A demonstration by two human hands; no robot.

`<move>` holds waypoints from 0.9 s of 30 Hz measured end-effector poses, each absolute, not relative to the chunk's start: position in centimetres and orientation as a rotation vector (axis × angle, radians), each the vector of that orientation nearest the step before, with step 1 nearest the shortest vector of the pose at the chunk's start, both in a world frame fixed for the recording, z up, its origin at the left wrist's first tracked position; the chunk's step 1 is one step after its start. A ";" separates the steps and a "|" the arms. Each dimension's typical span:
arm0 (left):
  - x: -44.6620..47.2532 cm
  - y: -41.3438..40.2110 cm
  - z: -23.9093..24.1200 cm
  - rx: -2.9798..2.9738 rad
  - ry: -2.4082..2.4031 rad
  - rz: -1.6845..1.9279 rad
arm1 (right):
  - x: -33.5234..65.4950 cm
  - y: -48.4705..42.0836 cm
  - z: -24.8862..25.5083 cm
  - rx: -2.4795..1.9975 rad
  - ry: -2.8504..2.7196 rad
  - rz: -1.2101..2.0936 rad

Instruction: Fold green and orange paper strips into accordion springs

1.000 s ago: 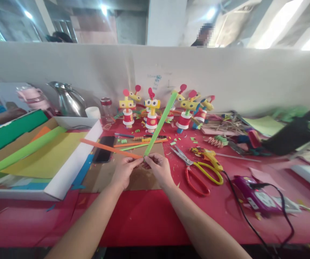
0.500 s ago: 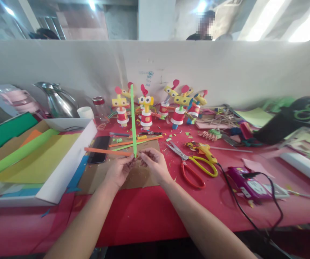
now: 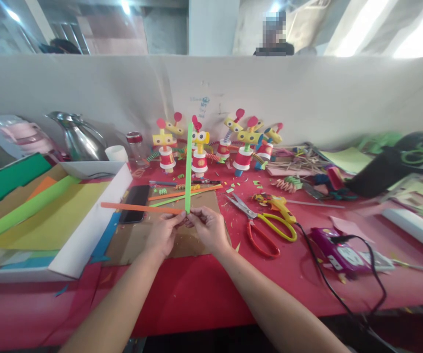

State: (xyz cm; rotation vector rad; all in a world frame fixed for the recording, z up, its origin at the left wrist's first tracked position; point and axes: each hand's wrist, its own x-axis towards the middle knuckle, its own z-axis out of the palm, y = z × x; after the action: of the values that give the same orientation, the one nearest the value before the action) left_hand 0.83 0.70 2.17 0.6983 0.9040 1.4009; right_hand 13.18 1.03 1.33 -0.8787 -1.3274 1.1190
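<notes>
- L hand (image 3: pixel 163 233): thumb & fingertips pinching orange strip (image 3: pixel 134 207) at its inner end.
- R hand (image 3: pixel 208 228): thumb & fingers pinching foot of green strip (image 3: pixel 188 166); fingertips close against L hand's.
- Orange strip: approx. horiz., runs out left from fingers, passing in front of phone (image 3: pixel 135 203).
- Green strip: approx. vert., rises from the same pt., in front of one of the figures (image 3: pixel 199 163); strips meet at fingertips, exact join too small to tell.
- Both strips held above cardboard (image 3: pixel 197 245), which lies on red surface (image 3: pixel 193 294).
- Far part of cardboard: loose strips (image 3: pixel 206 191), orange & green, w/ small coils (image 3: pixel 163 191) nr.
- Figures: several, red/white bodies, yellow heads, grouped at rear nr. wall (image 3: pixel 123 93).
- R of cardboard: scissors (image 3: pixel 252 214), blades apart; glue gun (image 3: pixel 285 210) just beyond handles; purple block (image 3: pixel 325 244) farther R, w/ black cord (image 3: pixel 311 260).
- L side: white box (image 3: pixel 90 230) containing colored sheets (image 3: pixel 49 220); cup (image 3: pixel 117 154) & jug (image 3: pixel 77 135) behind.
</notes>
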 end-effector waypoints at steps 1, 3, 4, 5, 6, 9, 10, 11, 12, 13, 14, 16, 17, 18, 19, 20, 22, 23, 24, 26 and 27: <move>0.9 0.7 2.2 0.707 0.906 1.407 | 13.1 1.0 1.3 -0.872 -1.311 1.138; 1.0 0.7 2.1 0.724 0.902 1.408 | 13.1 1.1 1.4 -0.862 -1.272 1.177; 1.0 0.7 2.1 0.733 0.897 1.406 | 13.1 1.1 1.5 -0.856 -1.249 1.200; 1.1 0.6 2.1 0.742 0.893 1.408 | 13.1 1.1 1.5 -0.849 -1.227 1.224; 1.1 0.6 2.1 0.746 0.893 1.413 | 13.1 1.1 1.6 -0.841 -1.210 1.249; 1.2 0.5 2.0 0.746 0.917 1.432 | 13.3 1.3 1.8 -0.823 -1.171 1.324; 1.2 0.5 2.0 0.747 0.930 1.433 | 13.3 1.3 1.9 -0.821 -1.159 1.341; 1.2 0.5 1.9 0.749 0.942 1.429 | 13.4 1.4 1.8 -0.820 -1.151 1.353; 1.2 0.5 1.9 0.754 0.948 1.424 | 13.4 1.5 1.8 -0.821 -1.149 1.357; 1.2 0.5 1.8 0.758 0.950 1.420 | 13.4 1.5 1.8 -0.822 -1.157 1.352; 1.1 0.6 1.8 0.758 0.948 1.417 | 13.5 1.6 1.7 -0.826 -1.171 1.339; 1.1 0.7 1.8 0.753 0.935 1.417 | 13.5 1.6 1.7 -0.832 -1.204 1.294; 1.1 0.7 1.8 0.747 0.928 1.417 | 13.4 1.6 1.6 -0.836 -1.215 1.266; 1.1 0.7 1.8 0.739 0.923 1.420 | 13.4 1.6 1.6 -0.840 -1.220 1.240; 1.1 0.7 1.8 0.733 0.920 1.424 | 13.4 1.7 1.5 -0.847 -1.218 1.222; 1.1 0.8 1.8 0.730 0.920 1.424 | 13.4 1.7 1.4 -0.854 -1.212 1.210; 1.1 0.8 1.8 0.737 0.931 1.417 | 13.3 1.8 1.3 -0.865 -1.194 1.204; 1.1 0.8 1.8 0.745 0.939 1.412 | 13.3 1.8 1.3 -0.865 -1.187 1.207; 1.1 0.8 1.7 0.752 0.946 1.408 | 13.3 1.8 1.3 -0.860 -1.182 1.210; 1.0 0.8 1.5 0.768 0.955 1.407 | 13.4 1.8 1.4 -0.844 -1.182 1.219; 1.0 0.8 1.5 0.780 0.958 1.412 | 13.5 1.8 1.5 -0.836 -1.185 1.227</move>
State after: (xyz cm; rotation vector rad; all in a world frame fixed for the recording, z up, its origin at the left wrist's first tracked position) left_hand 0.97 0.77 1.45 0.7805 0.9583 1.4115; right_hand 13.51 1.78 1.50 -0.8358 -1.1852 1.2266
